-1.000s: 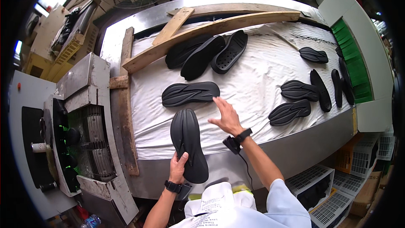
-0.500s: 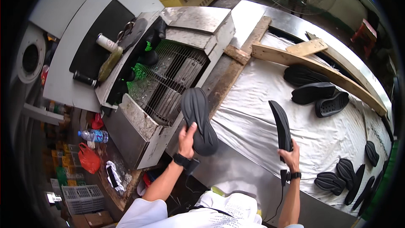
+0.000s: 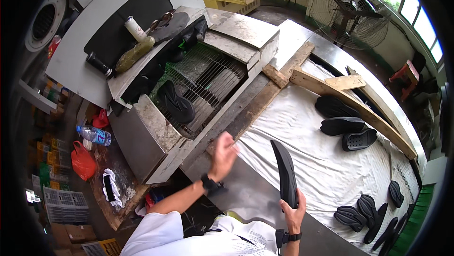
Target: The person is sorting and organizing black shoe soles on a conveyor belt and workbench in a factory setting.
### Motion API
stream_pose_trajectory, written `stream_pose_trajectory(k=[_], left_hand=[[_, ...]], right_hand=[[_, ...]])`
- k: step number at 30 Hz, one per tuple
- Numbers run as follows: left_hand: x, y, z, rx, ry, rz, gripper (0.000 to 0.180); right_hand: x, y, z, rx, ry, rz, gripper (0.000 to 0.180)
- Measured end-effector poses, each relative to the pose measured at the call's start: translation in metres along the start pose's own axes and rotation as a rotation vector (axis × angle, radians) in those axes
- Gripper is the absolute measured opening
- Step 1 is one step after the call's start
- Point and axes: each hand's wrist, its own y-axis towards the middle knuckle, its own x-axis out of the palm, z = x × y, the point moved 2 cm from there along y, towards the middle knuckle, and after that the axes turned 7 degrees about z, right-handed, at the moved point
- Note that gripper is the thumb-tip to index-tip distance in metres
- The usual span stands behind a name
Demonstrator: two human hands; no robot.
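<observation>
My left hand, a little blurred, holds nothing, its fingers loosely apart above the near metal edge of the machine. Beyond it, a black shoe sole lies on the wire mesh belt at the machine's opening. My right hand grips the lower end of another black shoe sole, held upright and edge-on over the white cloth. More black soles rest on that cloth: a group by the wooden plank, including a perforated one, and several at the near right.
Wooden planks frame the cloth-covered table. A spray can and a dark cylinder stand on the machine. At left are a water bottle, a red bag and crates. A large fan stands behind.
My left hand has let go of its sole, which now lies on the mesh belt, and has drawn away from it. My right hand, still gripping its sole, appears lower and farther left in view.
</observation>
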Motion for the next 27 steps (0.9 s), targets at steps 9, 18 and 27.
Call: stream_pose_trajectory(k=[9, 18, 27], left_hand=[[0.081, -0.029, 0.035, -0.400, -0.397, 0.057, 0.043], [-0.221, 0.301, -0.052, 0.210, 0.742, 0.798, 0.060], [0.146, 0.125, 0.005, 0.480, 0.565, -0.117, 0.041]], right_hand=[[0.042, -0.013, -0.084, -0.442, -0.262, -0.062, 0.089], [0.029, -0.021, -0.022, -0.127, -0.208, -0.174, 0.067], [-0.018, -0.006, 0.049, 0.137, -0.188, 0.031, 0.059]])
